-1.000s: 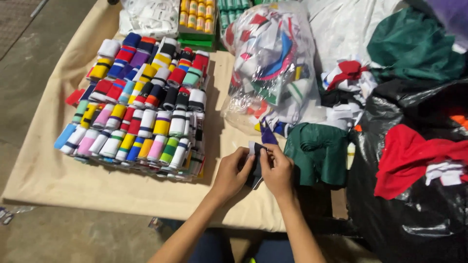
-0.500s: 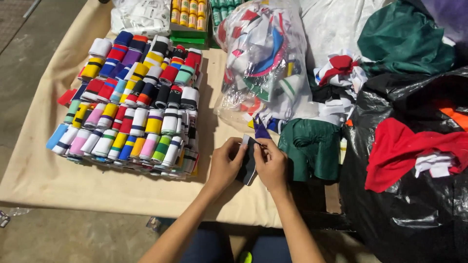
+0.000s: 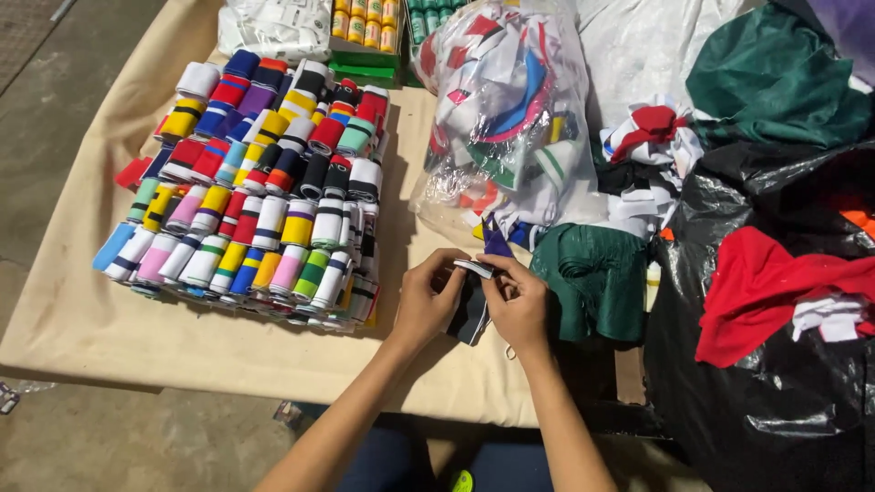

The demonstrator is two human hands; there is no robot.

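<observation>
Both my hands meet over the front edge of a cream cloth (image 3: 109, 328). My left hand (image 3: 428, 301) and my right hand (image 3: 518, 305) pinch a small dark fabric piece with a white striped edge (image 3: 471, 301) between them. It hangs down between the palms, partly hidden by my fingers. To the left of my hands lies a packed block of rolled, coloured striped fabric rolls (image 3: 260, 182), a short gap away.
A clear plastic bag of mixed coloured fabric (image 3: 506, 118) stands behind my hands. A green garment (image 3: 592, 278) lies to the right, beside black plastic bags (image 3: 775, 383) with a red cloth (image 3: 766, 287). Boxes of yellow and green thread spools (image 3: 365, 23) sit at the back.
My hands have stayed together on the small dark piece, working it between the fingers. The view has shifted slightly; nothing else has moved.
</observation>
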